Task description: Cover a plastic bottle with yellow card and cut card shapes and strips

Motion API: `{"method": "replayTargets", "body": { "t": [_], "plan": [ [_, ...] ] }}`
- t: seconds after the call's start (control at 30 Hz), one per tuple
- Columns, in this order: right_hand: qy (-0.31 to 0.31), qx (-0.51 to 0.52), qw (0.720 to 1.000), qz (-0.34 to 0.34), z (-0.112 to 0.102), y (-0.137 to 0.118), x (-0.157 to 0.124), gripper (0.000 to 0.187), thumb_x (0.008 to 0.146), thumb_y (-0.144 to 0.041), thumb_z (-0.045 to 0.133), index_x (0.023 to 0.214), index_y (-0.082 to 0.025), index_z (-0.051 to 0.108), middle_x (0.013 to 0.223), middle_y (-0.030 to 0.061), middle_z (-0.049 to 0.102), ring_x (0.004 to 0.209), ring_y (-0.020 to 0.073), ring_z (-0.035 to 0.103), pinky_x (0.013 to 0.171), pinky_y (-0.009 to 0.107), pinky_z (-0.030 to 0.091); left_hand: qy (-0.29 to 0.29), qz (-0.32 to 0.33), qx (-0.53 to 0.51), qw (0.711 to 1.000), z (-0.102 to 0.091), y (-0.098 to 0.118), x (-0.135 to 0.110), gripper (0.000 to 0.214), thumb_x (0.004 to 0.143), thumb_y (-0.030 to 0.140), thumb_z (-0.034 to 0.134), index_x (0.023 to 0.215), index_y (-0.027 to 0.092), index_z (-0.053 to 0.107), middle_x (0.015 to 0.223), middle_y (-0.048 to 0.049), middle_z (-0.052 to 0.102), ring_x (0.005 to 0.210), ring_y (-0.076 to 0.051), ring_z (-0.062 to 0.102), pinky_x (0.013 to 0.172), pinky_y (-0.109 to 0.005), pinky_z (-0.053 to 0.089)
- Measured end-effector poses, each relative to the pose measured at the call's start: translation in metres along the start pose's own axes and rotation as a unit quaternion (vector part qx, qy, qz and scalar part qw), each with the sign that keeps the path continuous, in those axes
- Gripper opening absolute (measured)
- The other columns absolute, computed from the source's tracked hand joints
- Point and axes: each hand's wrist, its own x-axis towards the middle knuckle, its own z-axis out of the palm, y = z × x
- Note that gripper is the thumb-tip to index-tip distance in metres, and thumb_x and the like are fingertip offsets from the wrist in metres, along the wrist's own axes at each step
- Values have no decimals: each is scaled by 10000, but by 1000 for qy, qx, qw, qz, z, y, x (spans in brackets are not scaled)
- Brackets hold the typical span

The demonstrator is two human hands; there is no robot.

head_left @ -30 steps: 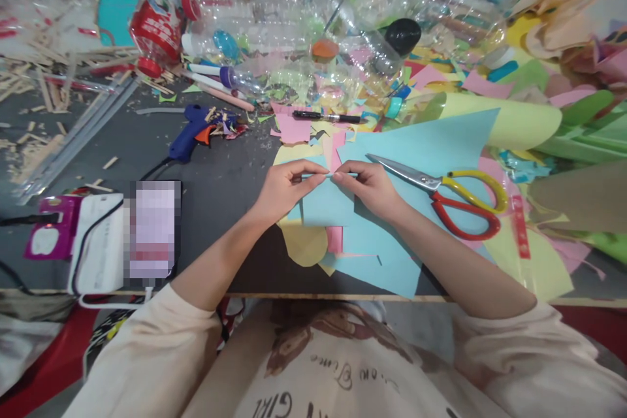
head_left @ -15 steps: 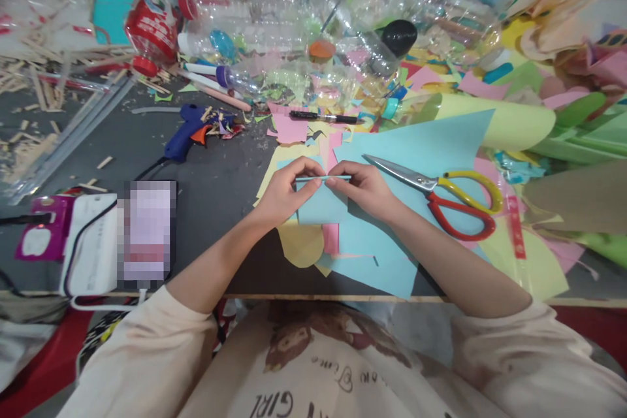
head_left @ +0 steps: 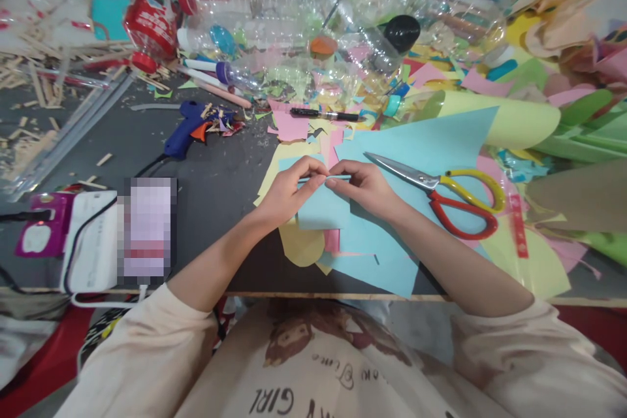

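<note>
"Where is the small blue sheet (head_left: 321, 212) being held?"

"At its far edge. The paper is spread toward the near side from the fingertips, and its lower part is left uncovered between the two wrists."

"How is that edge lined up?"

"It is seen as a thin blue line running left to right, across the front of the body. Whether it is folded or rolled cannot be told, since much of it is covered by the fingers."

"And the fingers?"

"On the left hand (head_left: 288, 192), thumb and fingers are brought together with the edge pinched between them. The same grip is shown by the right hand (head_left: 365, 188). The two sets of fingertips are placed almost tip to tip, near the middle of the edge, so neither hand can be called nearer to it."

"What is found around them?"

"A yellow sheet (head_left: 304, 248) and a pink strip (head_left: 332, 241) are partly covered by the blue piece. To the right, a large blue sheet (head_left: 431, 137) is laid out, with scissors (head_left: 433, 185) resting on it, their tips pointed left and placed just beside the right hand. On the far side, a black pen (head_left: 326, 115) is laid over scraps."
</note>
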Motion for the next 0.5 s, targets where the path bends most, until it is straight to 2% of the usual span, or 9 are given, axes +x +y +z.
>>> {"method": "replayTargets", "body": {
  "t": [0.07, 0.23, 0.4, 0.5],
  "plan": [
    [0, 7, 1000, -2, 0, -1, 0, 484, 811, -657, 653, 743, -178, 643, 682, -5, 563, 612, 115, 428, 580, 285, 337, 5, 2, 2, 1000, 0, 0, 0, 152, 942, 353, 524, 898, 218, 577, 922, -20, 674, 863, -142, 643, 800, -255, 503],
    [1, -10, 1000, 4, 0, 0, 0, 552, 818, -724, 591, 702, -185, 611, 577, -51, 416, 549, 96, 315, 539, 284, 275, 5, 14, 16, 1000, -1, -1, -1, 149, 949, 354, 526, 919, 217, 575, 921, -21, 675, 865, -145, 654, 775, -247, 510],
    [14, -21, 1000, -6, 0, 3, 1, 453, 842, -614, 636, 741, -173, 639, 614, -35, 504, 548, 89, 340, 523, 268, 272, 13, 12, 33, 999, -1, -2, -1, 152, 939, 363, 532, 946, 215, 565, 964, -31, 684, 896, -151, 663, 767, -248, 518],
    [30, -27, 999, -6, 0, 4, 1, 388, 851, -546, 653, 746, -172, 649, 615, -31, 520, 544, 87, 349, 514, 260, 275, 29, -16, 43, 999, -2, -1, 0, 179, 922, 385, 549, 950, 212, 589, 937, -32, 691, 818, -145, 650, 620, -219, 471]
  ]
}}
